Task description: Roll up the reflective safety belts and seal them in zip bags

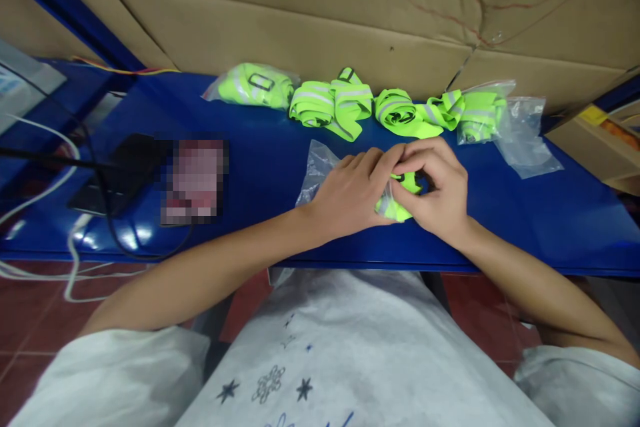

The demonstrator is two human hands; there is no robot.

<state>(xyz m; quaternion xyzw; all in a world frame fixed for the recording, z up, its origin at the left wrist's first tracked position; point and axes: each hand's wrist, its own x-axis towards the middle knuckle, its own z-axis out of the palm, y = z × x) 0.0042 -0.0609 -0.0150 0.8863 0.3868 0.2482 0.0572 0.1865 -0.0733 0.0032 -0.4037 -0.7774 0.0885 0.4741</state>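
Note:
At the table's front, a neon yellow-green reflective strap (404,205) is bundled between my two hands, partly inside a clear plastic bag (319,159). My left hand (353,190) is closed over the bag from the left, and the bag's loose end sticks out behind the wrist. My right hand (436,188) curls around the strap's right side, thumb and fingers closed near the bag's mouth. The fingers cover most of the strap and bag opening.
Behind my hands lie a bagged strap (257,85), two rolled straps (320,105) (400,110), another bagged strap (483,113) and a flat plastic bag (530,133). A black device (117,173), white cables (73,240) and a blurred-out object (196,180) occupy the left. Cardboard (280,20) backs the blue table (510,227).

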